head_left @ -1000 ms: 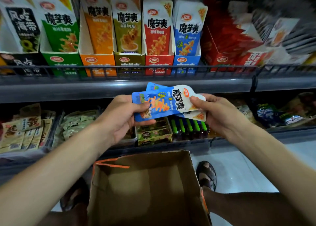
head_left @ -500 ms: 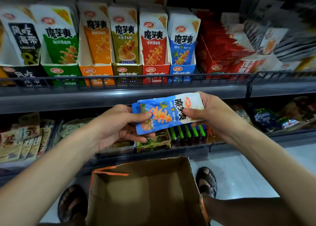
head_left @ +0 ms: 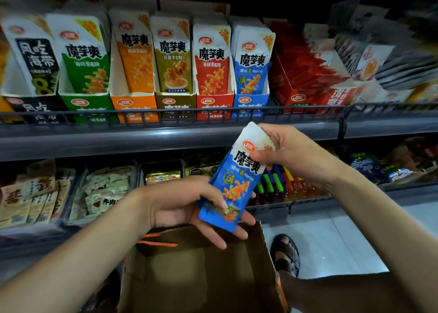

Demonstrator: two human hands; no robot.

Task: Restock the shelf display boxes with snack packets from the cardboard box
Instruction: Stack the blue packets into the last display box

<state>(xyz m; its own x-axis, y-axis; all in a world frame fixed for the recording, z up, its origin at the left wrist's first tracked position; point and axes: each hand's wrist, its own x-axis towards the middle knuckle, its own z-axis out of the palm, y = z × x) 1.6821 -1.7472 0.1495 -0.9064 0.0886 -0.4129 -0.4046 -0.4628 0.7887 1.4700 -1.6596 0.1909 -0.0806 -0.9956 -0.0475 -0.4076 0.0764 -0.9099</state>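
Observation:
I hold a thin stack of blue snack packets (head_left: 237,182) tilted nearly upright in front of the shelf. My right hand (head_left: 291,153) pinches its white top end. My left hand (head_left: 180,203) supports the bottom end, fingers stretched out underneath and thumb lying on the front. The blue display box (head_left: 251,108) with matching packets stands on the upper shelf, directly above the held stack. The open cardboard box (head_left: 189,277) sits below my hands, and its inside looks bare.
Green, orange, olive and red display boxes (head_left: 175,104) line the upper shelf behind a black wire rail (head_left: 296,108). Red cartons (head_left: 315,80) lie to the right. The lower shelf (head_left: 102,189) holds trays of small packets and bottles. A sandalled foot (head_left: 284,253) stands beside the box.
The blue packets turned from lying sideways to nearly upright as my right hand raised its end. My left hand dropped lower, and its fingers straightened out under the stack.

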